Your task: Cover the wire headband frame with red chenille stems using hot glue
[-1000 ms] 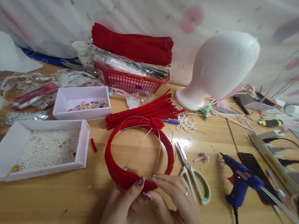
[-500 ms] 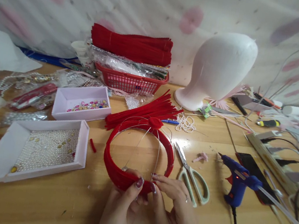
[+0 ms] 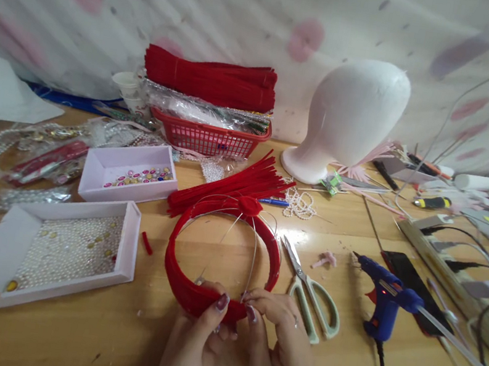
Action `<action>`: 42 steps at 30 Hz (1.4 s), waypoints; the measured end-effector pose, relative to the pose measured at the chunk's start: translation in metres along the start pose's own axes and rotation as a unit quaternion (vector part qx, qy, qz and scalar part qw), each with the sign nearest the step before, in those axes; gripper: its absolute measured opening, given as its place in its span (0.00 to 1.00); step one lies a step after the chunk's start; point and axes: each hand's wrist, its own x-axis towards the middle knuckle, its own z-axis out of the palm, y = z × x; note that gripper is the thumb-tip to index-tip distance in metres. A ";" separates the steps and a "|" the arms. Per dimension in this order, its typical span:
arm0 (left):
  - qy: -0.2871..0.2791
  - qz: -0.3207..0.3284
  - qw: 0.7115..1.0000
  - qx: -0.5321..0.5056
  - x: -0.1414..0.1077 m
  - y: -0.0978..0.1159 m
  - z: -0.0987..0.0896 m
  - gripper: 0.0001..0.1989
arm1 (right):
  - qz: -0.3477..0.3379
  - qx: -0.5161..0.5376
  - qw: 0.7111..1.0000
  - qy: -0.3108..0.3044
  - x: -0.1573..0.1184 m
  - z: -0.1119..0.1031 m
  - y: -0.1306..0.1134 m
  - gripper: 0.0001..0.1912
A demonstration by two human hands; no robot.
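A red fuzzy ring (image 3: pixel 173 268) with thin wires arching over its opening and a red oval piece (image 3: pixel 250 206) at its far side is held at its near edge. My left hand (image 3: pixel 194 343) grips that edge, thumb on top and fingers beneath. On the near right part of the ring, my right hand (image 3: pixel 279 351) pinches with thumb and fingertips, where a thin wire meets the band. Just beyond the ring lies a fan of red fuzzy stems (image 3: pixel 229 187). Scissors (image 3: pixel 309 287) with pale green handles rest to the right of the ring.
Two white trays (image 3: pixel 124 269) (image 3: pixel 91 173) of beads and gems stand left. A red basket (image 3: pixel 214 140) and a white foam head (image 3: pixel 354 114) are behind. A blue glue gun (image 3: pixel 388 294), a phone (image 3: pixel 414 286) and a power strip (image 3: pixel 445 273) lie right.
The whole view has shifted slightly, with objects now a little lower and further left. Both hands keep their hold on the ring, in nearly the same pose.
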 end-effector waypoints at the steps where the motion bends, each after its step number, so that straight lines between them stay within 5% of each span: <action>1: 0.008 -0.002 1.000 0.001 0.000 0.000 -0.001 0.13 | 0.009 0.007 1.000 -0.004 0.001 -0.001 0.000 0.09; 8: 0.053 -0.002 0.999 0.006 -0.002 0.000 -0.002 0.16 | 0.066 0.091 0.993 -0.040 0.000 -0.004 -0.001 0.09; 13: 0.070 0.010 0.997 0.020 -0.002 0.003 0.005 0.18 | 0.107 0.120 0.986 0.035 -0.007 0.001 0.003 0.09; 23: 0.074 0.025 0.997 0.008 -0.005 0.005 0.014 0.19 | 0.068 0.087 0.994 0.023 -0.014 0.001 0.003 0.06; 32: -0.039 0.037 0.998 0.024 -0.001 -0.001 0.002 0.15 | 0.100 0.054 0.992 0.050 -0.011 0.007 -0.006 0.06; 42: 0.068 0.014 0.997 0.042 -0.004 -0.001 -0.006 0.22 | 0.113 0.056 0.992 0.032 -0.007 0.007 -0.011 0.12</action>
